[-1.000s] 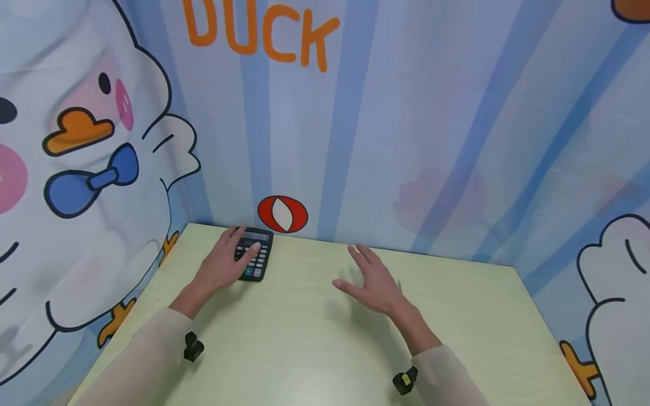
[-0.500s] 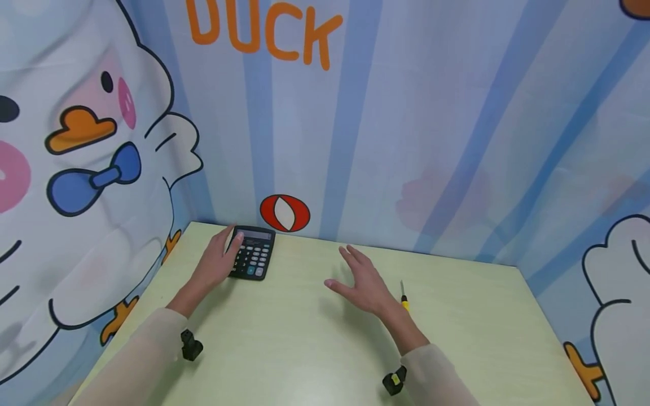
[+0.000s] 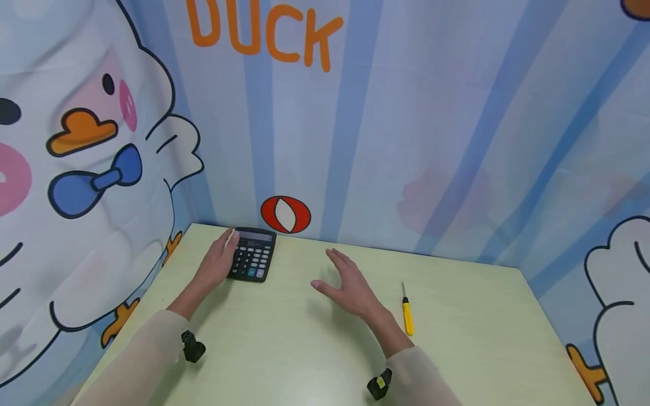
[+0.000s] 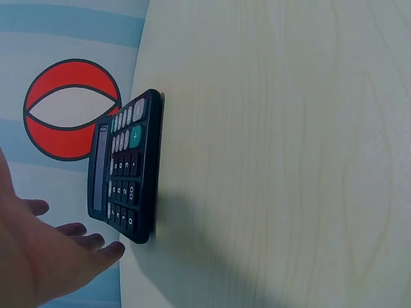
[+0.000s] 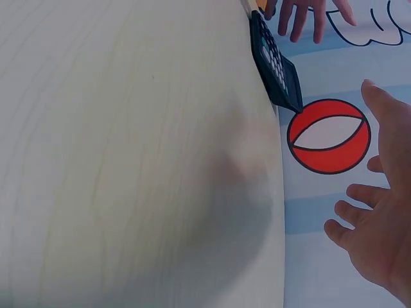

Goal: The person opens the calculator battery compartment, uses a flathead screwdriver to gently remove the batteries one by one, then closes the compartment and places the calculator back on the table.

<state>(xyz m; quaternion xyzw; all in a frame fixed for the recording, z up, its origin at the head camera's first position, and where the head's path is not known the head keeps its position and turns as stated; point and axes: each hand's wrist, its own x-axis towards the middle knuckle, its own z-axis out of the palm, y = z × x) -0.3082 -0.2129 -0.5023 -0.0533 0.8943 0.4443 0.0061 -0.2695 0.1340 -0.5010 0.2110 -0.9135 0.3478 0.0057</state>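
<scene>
A black calculator [image 3: 252, 255] with light, dark and teal keys lies flat at the back left of the table. My left hand [image 3: 215, 264] is at its left side, fingers relaxed and covering a little of that edge. From the left wrist view, the fingertips of the left hand [image 4: 58, 256] appear beside the calculator [image 4: 125, 167], not gripping it. My right hand [image 3: 350, 287] hovers over the middle of the table with fingers spread, holding nothing. To its right lies a screwdriver [image 3: 408, 313] with a yellow and black handle, its thin shaft pointing to the back.
The pale wooden table [image 3: 284, 349] meets a blue striped cloth backdrop [image 3: 386, 141] at its back edge. A printed duck curtain [image 3: 101, 237] stands along the left side. Black wrist cameras [image 3: 193, 345] are strapped at both sleeves.
My left hand has slid left off the calculator's keys to its left edge. My right hand has drifted left, bringing the whole screwdriver into sight. The calculator has stayed in place.
</scene>
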